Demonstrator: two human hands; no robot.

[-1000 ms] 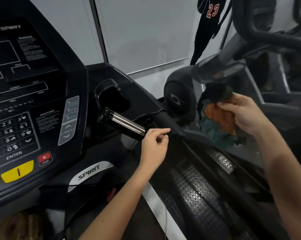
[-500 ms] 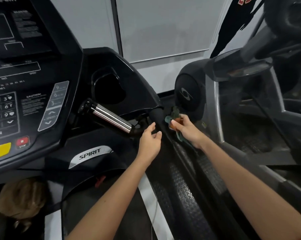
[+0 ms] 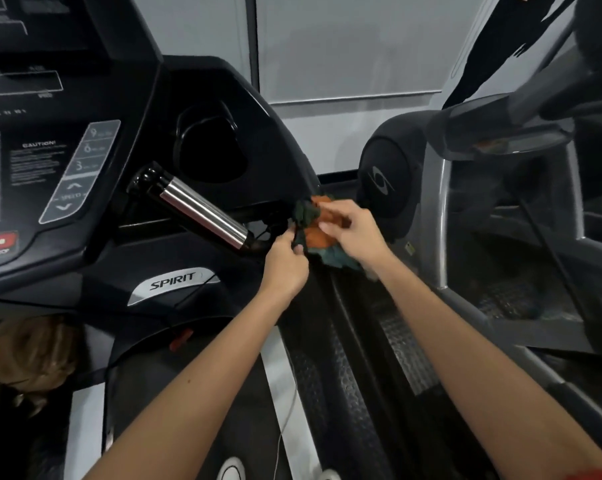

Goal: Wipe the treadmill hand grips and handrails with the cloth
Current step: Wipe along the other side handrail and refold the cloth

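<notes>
Head view: the chrome grip (image 3: pixel 202 211) lies on a slant. Its long axis runs from upper left to lower right, and its black capped end points up-left toward the console (image 3: pixel 50 150). Its lower right end passes behind the left hand (image 3: pixel 285 263), so the joint there is hidden.

The cloth (image 3: pixel 322 230) is bunched at that joint, just right of the grip's lower end. It is orange on top, with dark green and teal folds. The left hand pinches a dark fold at the cloth's left edge, and its fingertips are buried in the fabric. The right hand (image 3: pixel 353 230) lies over the orange part with its fingers curled down, gripping it. The cloth's lower edge disappears under the right wrist.

The black rail (image 3: pixel 330 292) runs down and right between the forearms. Its top is covered by the cloth and hands, and its outline is hard to tell from the dark surfaces beside it.

The console is cut off at the left and top edges, and its small print is blurred. The red stop button (image 3: pixel 1 242) sits at the left edge.
</notes>
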